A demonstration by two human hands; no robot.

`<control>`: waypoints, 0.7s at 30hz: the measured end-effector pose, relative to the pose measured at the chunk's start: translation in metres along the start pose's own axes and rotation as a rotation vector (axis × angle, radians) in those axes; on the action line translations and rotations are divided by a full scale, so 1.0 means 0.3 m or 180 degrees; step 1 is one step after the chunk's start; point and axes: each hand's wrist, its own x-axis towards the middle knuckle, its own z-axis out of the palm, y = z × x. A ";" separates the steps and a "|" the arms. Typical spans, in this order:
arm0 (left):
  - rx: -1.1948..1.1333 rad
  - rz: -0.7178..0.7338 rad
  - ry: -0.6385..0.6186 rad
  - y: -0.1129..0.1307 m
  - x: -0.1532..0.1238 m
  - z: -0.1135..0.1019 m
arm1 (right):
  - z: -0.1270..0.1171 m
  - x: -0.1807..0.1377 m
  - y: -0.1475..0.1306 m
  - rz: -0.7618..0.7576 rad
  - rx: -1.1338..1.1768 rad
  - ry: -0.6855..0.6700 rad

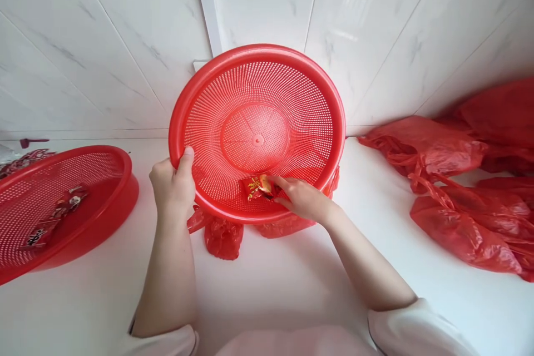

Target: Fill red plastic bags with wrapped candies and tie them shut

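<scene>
While the left hand grips the tilted red sieve by its rim, thumb inside, the right hand pinches a small sweet at the sieve's bottom edge; a bag lies crumpled beneath.

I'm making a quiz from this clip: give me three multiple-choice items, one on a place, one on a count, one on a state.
1. Where does the left hand grip the tilted basket?
A. its left rim
B. its far rim
C. its centre

2. How many red baskets are in view?
A. one
B. two
C. four

3. How does the tilted basket stand?
A. flat on the counter
B. upside down
C. tipped up, its inside facing the camera

Answers: 1 A, thumb lies over the left rim. 2 B, a second basket sits at left. 3 C, its mesh bottom faces us while the right hand touches the candy wrapper inside.
</scene>
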 end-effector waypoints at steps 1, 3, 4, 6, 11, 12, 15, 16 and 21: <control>-0.0010 -0.0004 0.0066 -0.001 0.004 -0.003 | -0.007 -0.002 -0.004 -0.0062 0.0029 -0.0017; -0.0030 -0.0056 0.0149 -0.003 0.012 -0.008 | -0.020 -0.003 -0.010 -0.0161 0.0134 0.0066; -0.0029 -0.0107 0.0173 -0.004 0.015 -0.009 | -0.025 -0.003 -0.012 -0.0164 0.0255 0.0158; -0.0027 -0.0183 0.0237 -0.007 0.022 -0.011 | -0.031 0.000 -0.010 -0.0025 0.0713 0.0413; -0.0070 -0.0095 0.0452 -0.014 0.035 -0.024 | -0.036 0.010 0.011 0.0431 0.2302 0.0636; -0.0048 -0.0077 0.0493 -0.014 0.037 -0.028 | -0.037 0.011 0.014 0.0457 0.2489 0.0594; 0.0023 -0.0106 0.0627 -0.019 0.046 -0.041 | -0.047 0.007 0.019 0.0465 0.2698 0.0537; 0.0026 -0.0114 0.0667 -0.023 0.049 -0.045 | -0.054 0.004 0.021 0.0453 0.2704 0.0546; -0.0057 0.0020 0.0904 -0.049 0.060 -0.061 | -0.102 -0.021 0.060 0.0320 0.2143 0.0264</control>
